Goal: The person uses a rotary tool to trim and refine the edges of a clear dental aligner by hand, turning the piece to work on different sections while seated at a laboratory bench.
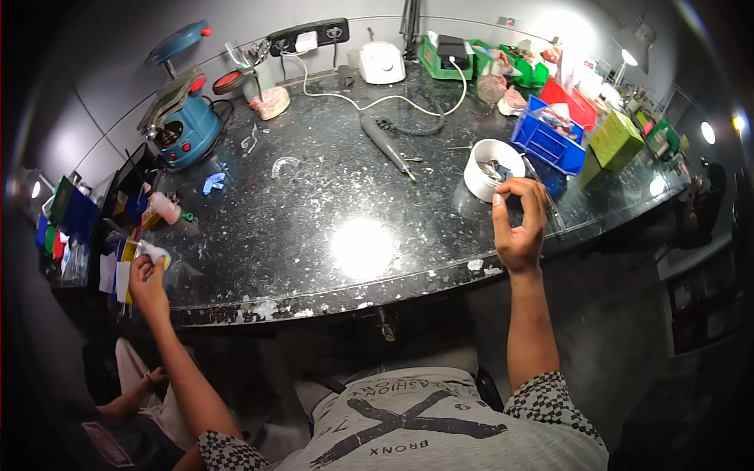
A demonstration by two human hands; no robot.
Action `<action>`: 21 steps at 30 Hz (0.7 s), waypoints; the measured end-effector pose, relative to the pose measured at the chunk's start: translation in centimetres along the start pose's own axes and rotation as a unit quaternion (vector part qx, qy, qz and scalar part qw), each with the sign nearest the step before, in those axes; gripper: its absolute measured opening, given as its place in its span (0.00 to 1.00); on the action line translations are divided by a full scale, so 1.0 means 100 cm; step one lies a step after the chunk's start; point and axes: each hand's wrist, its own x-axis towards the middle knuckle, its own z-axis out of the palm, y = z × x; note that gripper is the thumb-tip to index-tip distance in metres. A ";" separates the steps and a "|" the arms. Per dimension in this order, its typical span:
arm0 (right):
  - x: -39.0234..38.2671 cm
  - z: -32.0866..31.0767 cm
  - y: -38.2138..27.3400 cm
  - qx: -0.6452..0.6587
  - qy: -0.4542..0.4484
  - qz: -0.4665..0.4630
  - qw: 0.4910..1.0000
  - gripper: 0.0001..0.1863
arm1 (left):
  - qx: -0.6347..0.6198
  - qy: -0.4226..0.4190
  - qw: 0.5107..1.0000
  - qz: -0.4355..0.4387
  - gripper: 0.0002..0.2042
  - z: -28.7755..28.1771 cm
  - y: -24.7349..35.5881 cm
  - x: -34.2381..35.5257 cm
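Note:
At the left end of the dark speckled bench (314, 235), my left hand (148, 284) pinches a small white lump (155, 253); it is too small to name exactly. My right hand (521, 228) hangs at the near rim of a round white tub (476, 179). Its thumb and forefinger tips come together; anything between them is too small to make out. Small metal pieces (495, 168) lie inside the tub. Between the hands, farther back, a grey rotary handpiece (385, 145) rests with its tip toward me. A clear curved dental tray (284, 165) lies left of it.
A teal machine (188, 129) stands at the back left, with a blue scrap (213, 184) near it. The handpiece's cord runs near a white control box (382, 63). Blue (550, 141) and red (577, 102) bins and a green box (617, 140) stand right. Another person (133, 396) sits lower left.

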 end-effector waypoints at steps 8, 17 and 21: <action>0.046 0.025 -0.018 0.120 -0.009 0.015 0.993 0.06 | 0.021 0.013 1.000 -0.016 0.12 0.008 0.011 -0.001; 0.160 0.082 -0.023 -0.246 -0.497 0.172 0.814 0.26 | 0.118 0.050 0.900 0.417 0.13 0.139 0.189 -0.040; 0.146 0.095 -0.011 -0.305 -0.551 0.169 0.759 0.30 | 0.010 -0.208 0.945 0.253 0.13 0.228 0.243 -0.002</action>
